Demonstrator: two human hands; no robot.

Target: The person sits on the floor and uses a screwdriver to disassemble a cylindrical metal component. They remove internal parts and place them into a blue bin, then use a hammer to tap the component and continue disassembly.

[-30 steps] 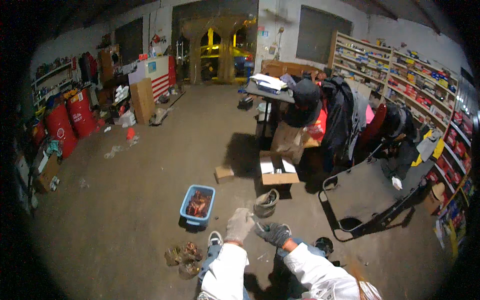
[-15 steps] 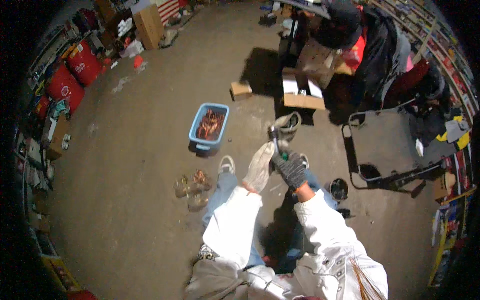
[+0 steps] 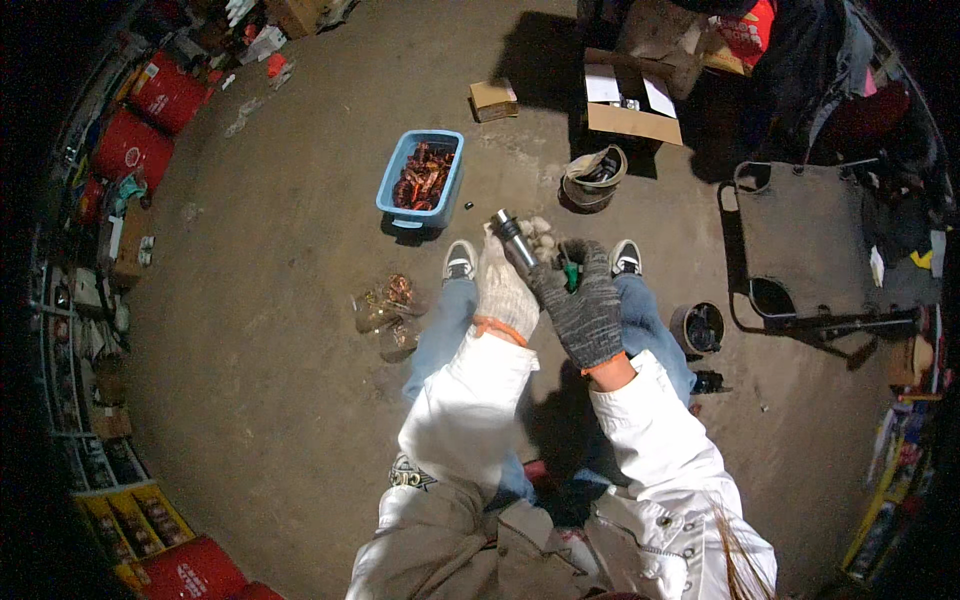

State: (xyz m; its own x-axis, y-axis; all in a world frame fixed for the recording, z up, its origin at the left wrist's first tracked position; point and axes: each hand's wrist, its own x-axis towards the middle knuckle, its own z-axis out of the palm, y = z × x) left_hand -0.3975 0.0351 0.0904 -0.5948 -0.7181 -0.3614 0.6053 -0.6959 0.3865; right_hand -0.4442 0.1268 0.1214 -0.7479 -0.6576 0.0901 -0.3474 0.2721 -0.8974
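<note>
My left hand point(image 3: 507, 285), in a cream knitted glove, is closed around a shiny metal cylinder point(image 3: 516, 240) with a dark ring near its upper end. The cylinder is tilted up and to the left. My right hand point(image 3: 585, 310), in a dark grey glove with an orange cuff, meets its lower end with curled fingers. A small green piece point(image 3: 571, 275) shows between the right fingers; its kind is hidden. Beyond my hands, a bucket point(image 3: 594, 185) with dark contents stands on the floor, and a blue plastic tub point(image 3: 410, 215) holds copper-coloured parts.
Clear bags of copper-coloured parts point(image 3: 390, 310) lie beside my left leg. A round container of black parts point(image 3: 697, 329) stands by my right leg. An open carton point(image 3: 635, 122) and a small cardboard box point(image 3: 494, 100) are farther off. A grey folding cot point(image 3: 810, 235) stands at right.
The view has tilted down, so the floor things sit higher in the picture. The cylinder now points up-left and shows more plainly. Both hands stay together at it.
</note>
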